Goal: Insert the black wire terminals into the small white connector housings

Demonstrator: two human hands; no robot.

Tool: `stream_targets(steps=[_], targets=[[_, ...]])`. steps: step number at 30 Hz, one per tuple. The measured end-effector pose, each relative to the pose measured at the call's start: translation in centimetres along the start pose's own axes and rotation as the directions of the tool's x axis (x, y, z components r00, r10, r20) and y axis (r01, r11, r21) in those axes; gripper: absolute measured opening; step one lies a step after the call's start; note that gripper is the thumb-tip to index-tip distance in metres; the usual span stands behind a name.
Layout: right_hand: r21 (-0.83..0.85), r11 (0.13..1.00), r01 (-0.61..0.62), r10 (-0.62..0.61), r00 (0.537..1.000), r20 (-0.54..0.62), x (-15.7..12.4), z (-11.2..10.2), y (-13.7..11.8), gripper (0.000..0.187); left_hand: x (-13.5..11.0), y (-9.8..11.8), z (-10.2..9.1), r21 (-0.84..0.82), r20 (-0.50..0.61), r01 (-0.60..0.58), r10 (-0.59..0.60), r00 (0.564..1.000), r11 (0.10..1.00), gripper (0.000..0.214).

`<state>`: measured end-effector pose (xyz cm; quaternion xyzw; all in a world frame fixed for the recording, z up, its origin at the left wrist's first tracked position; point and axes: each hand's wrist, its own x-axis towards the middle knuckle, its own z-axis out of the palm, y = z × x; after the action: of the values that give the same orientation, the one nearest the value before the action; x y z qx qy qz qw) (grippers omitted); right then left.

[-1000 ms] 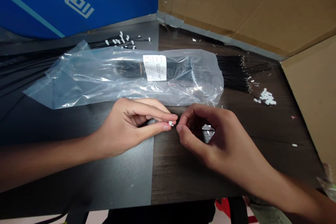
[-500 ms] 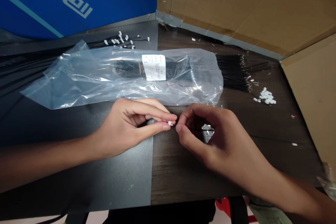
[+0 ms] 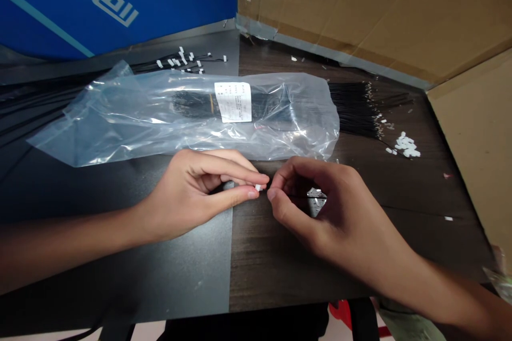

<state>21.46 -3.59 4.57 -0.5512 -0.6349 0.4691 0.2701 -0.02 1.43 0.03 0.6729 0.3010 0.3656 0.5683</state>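
Observation:
Between thumb and fingertips, my left hand (image 3: 204, 184) pinches a small white connector housing (image 3: 258, 187). Just to its right, my right hand (image 3: 326, 202) is closed in a pinch on a thin black wire (image 3: 298, 197). That wire runs back under the palm and on to the right, where a white connector (image 3: 448, 218) sits on it. The wire's tip is hidden by the fingers, so I cannot tell whether it touches the housing. Behind both hands lies a clear plastic bag (image 3: 152, 141) around a bundle of black wires (image 3: 348, 109), with a white label (image 3: 233, 102) on it.
A pile of loose white housings (image 3: 407, 145) lies at the right. Wires with white connectors (image 3: 182, 58) stretch along the back left. A blue panel (image 3: 168, 5) and cardboard walls (image 3: 360, 16) border the table (image 3: 256, 266). Something shiny (image 3: 316, 202) shows beneath my right hand.
The view has shifted very slightly. Both hands keep almost the same pose, with the housing and wire still in them.

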Motion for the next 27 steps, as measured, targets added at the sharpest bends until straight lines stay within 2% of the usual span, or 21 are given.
stream_targets(steps=[5,15,22,27], targets=[[0.006,1.0,0.002,-0.002,1.0,0.01,-0.02,0.08,0.2,0.011,0.12,0.22,-0.03,0.026,0.007,-0.013,0.013,1.0,1.0,0.026],[0.059,0.997,-0.04,0.038,0.999,0.023,0.12,0.25,-0.16,0.008,-0.59,0.63,-0.16,0.275,0.029,-0.164,0.162,0.986,0.947,0.027],[0.207,0.975,-0.08,0.07,0.996,0.053,0.36,0.7,-0.03,0.01,-0.72,0.64,0.11,0.26,0.013,-0.238,0.243,0.97,0.936,0.028],[0.243,0.967,-0.082,0.066,0.995,0.074,0.68,0.63,0.06,0.007,-0.84,0.74,0.04,0.261,0.019,-0.256,0.26,0.965,0.931,0.024]])
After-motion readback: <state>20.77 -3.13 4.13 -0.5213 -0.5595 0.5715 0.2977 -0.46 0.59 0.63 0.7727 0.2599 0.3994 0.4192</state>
